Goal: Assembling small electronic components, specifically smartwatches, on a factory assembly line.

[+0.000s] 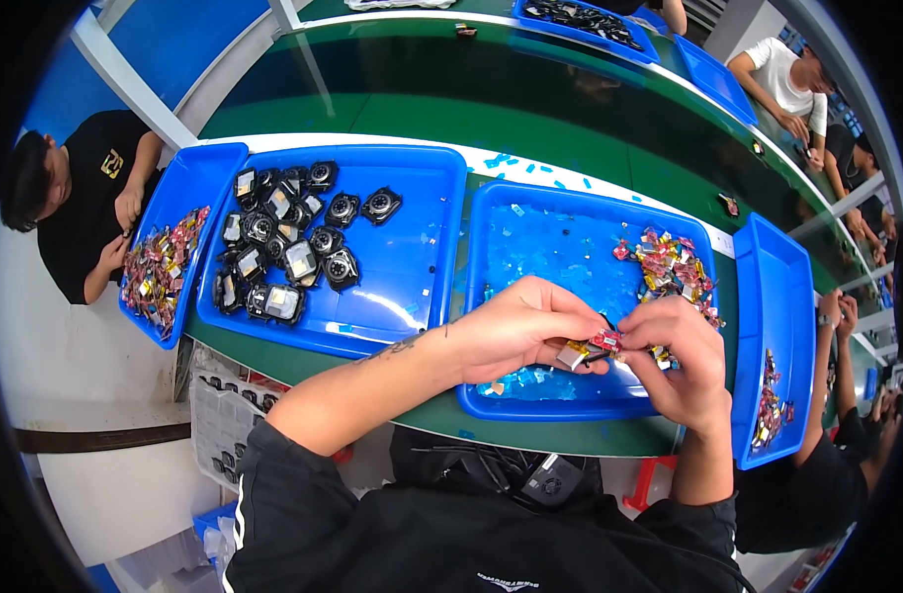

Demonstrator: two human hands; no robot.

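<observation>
Over the right-hand blue tray [479,267], both my hands meet at a small electronic part [573,355] with a silver block and red and yellow pieces. My left hand [516,324] has its thumb and fingers closed around the silver end. The fingertips of my right hand [687,351] pinch the red end. Exactly what lies between those fingertips is partly hidden. Beneath and beyond my right hand, a pile of similar red, yellow and silver parts [672,259] fills the tray's right side. Bits of blue film [530,247] are scattered across its bottom.
Left of my hands, another blue tray [458,198] holds several black watch-like housings [301,261]. Outer blue trays [236,158] [802,287] contain more small parts. A green conveyor belt [392,119] runs beyond. Other people sit at the left [95,198] and along the right.
</observation>
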